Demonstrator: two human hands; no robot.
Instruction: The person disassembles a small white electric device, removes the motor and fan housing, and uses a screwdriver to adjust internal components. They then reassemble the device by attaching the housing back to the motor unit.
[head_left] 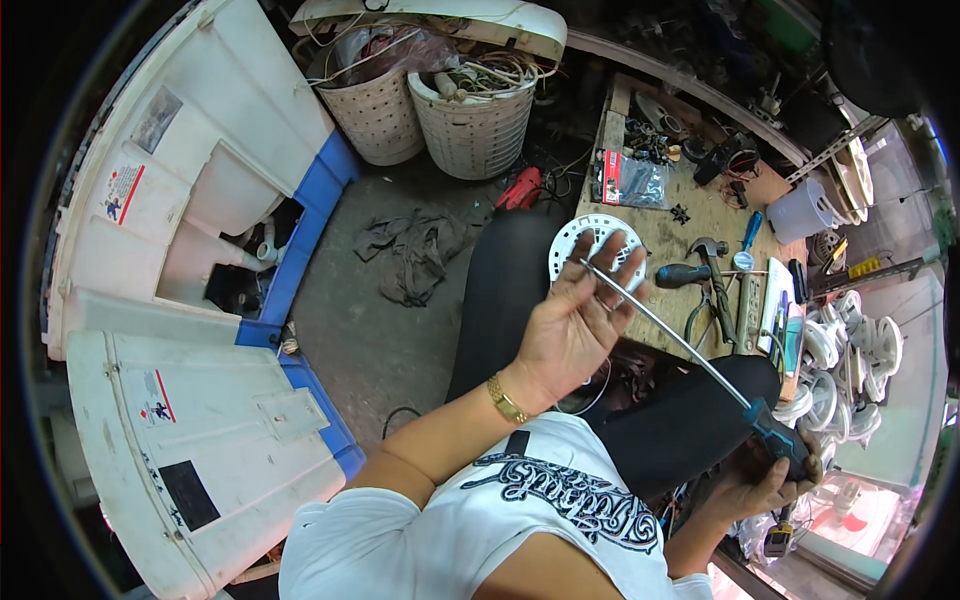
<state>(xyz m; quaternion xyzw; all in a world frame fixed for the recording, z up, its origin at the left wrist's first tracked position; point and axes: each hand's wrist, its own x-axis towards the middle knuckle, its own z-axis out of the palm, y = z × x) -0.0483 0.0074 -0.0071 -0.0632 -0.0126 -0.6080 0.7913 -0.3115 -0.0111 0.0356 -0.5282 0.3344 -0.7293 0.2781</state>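
A person's right hand (pixel 758 493) clasps a screwdriver (pixel 682 343) by its handle, the shaft slanting to the left hand (pixel 572 338) — fingers spread, perhaps steadying the tip — before a white slotted disc (pixel 561 252).

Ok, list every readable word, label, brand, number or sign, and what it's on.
Wording is described, not copied.
White shirt: large, dark-outlined script.
Upper left label, red-striped: too small to read.
Lower left label, similar: too small.
Clear packet with red card: too small.
Screwdriver handle: nothing readable.
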